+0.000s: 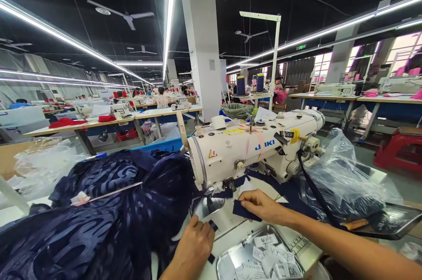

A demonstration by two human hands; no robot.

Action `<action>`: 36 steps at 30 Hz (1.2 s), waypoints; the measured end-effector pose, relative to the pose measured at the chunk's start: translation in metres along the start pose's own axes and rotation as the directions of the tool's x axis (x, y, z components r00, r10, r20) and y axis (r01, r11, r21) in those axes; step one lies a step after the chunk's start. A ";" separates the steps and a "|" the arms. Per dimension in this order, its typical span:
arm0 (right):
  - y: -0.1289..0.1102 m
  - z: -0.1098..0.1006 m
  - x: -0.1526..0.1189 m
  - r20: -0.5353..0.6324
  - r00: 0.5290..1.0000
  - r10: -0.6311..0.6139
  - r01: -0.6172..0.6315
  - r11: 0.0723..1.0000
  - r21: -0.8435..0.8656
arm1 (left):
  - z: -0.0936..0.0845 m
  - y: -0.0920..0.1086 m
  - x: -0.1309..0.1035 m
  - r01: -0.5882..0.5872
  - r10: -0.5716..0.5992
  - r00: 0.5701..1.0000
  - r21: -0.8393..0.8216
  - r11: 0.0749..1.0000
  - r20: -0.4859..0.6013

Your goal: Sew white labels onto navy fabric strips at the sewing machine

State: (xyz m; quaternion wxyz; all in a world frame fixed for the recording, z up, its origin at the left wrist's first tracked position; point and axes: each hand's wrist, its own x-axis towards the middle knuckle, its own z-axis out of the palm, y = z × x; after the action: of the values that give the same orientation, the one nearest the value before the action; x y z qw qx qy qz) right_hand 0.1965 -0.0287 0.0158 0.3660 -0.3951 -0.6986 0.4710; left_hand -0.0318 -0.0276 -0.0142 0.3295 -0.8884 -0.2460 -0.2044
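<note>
The right grip pinches a navy strip jutting left; the left grip, nearer the needle plate, curls, contents unclear.

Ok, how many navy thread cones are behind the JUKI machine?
2. The left cone and the right cone stand side by side behind the JUKI machine, left of the upright thread-stand post. Others could be hidden.

White table | sewing machine | navy fabric | near metal tray | right metal tray
</note>
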 end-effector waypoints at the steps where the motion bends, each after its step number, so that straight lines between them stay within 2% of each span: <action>1: 0.000 0.000 0.000 -0.007 1.000 0.007 -0.007 1.000 0.007 | 0.000 0.000 0.000 -0.003 0.003 1.000 0.004 1.000 -0.003; 11: 0.002 0.001 -0.001 -0.039 0.999 0.016 -0.018 0.999 -0.042 | -0.004 -0.001 0.001 -0.016 0.017 1.000 0.035 0.999 -0.023; 13: -0.002 -0.003 -0.006 -0.071 0.995 -0.065 0.050 0.980 -0.193 | -0.004 -0.002 0.001 -0.014 0.015 1.000 0.045 0.999 -0.027; 14: -0.005 -0.007 -0.009 -0.095 0.986 -0.138 0.099 0.936 -0.337 | -0.004 -0.002 0.002 -0.013 0.014 0.999 0.047 0.999 -0.033; 15: -0.008 -0.011 -0.014 -0.109 0.968 -0.228 0.142 0.846 -0.514 | -0.003 -0.002 0.002 -0.013 0.015 0.999 0.044 0.999 -0.042; 16: -0.009 -0.017 -0.019 -0.106 0.942 -0.318 0.159 0.704 -0.692 | -0.002 -0.003 0.002 -0.011 0.013 0.999 0.037 0.999 -0.050; 18: -0.010 -0.029 -0.031 -0.069 0.902 -0.426 0.092 0.345 -0.934 | 0.001 -0.004 0.002 -0.008 0.009 0.998 0.013 1.000 -0.068; 20: -0.006 -0.042 -0.044 -0.050 0.905 -0.422 -0.041 0.031 -0.999 | 0.003 -0.005 0.002 -0.007 0.007 0.997 -0.007 1.000 -0.075; 21: -0.003 -0.047 -0.051 -0.069 0.916 -0.394 -0.109 -0.078 -0.991 | 0.004 -0.005 0.002 -0.009 0.008 0.997 -0.011 1.000 -0.079; 23: 0.001 -0.056 -0.061 -0.123 0.930 -0.347 -0.201 -0.197 -0.959 | 0.005 -0.005 0.001 -0.019 0.018 0.997 -0.008 1.000 -0.077; 24: 0.002 -0.058 -0.064 -0.139 0.929 -0.342 -0.221 -0.213 -0.952 | 0.004 -0.005 0.000 -0.020 0.019 0.998 -0.004 1.000 -0.068; 26: 0.000 -0.059 -0.065 -0.122 0.922 -0.367 -0.200 -0.183 -0.963 | 0.004 -0.005 0.000 -0.022 0.022 0.999 0.001 1.000 -0.040; 29: -0.007 -0.050 -0.051 -0.073 0.916 -0.395 -0.100 -0.048 -0.994 | 0.003 -0.005 0.000 -0.018 0.018 1.000 0.000 1.000 -0.025; 31: -0.010 -0.042 -0.034 -0.100 0.939 -0.328 -0.082 0.067 -0.994 | 0.002 -0.005 0.000 -0.020 0.020 0.998 0.000 1.000 -0.058; 33: -0.008 -0.034 -0.016 -0.153 0.963 -0.223 -0.118 0.165 -0.979 | 0.002 -0.006 0.001 -0.024 0.024 0.995 0.002 1.000 -0.092; 36: 0.001 -0.024 0.006 -0.183 0.973 -0.142 -0.149 0.222 -0.964 | 0.001 -0.005 0.001 -0.012 0.012 0.995 -0.004 1.000 -0.097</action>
State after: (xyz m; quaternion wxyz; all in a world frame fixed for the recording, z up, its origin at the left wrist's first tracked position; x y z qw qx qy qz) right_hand 0.2158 -0.0143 0.0231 0.1168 -0.5902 -0.7901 -0.1171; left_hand -0.0340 -0.0232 -0.0116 0.3401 -0.8797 -0.2238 -0.2458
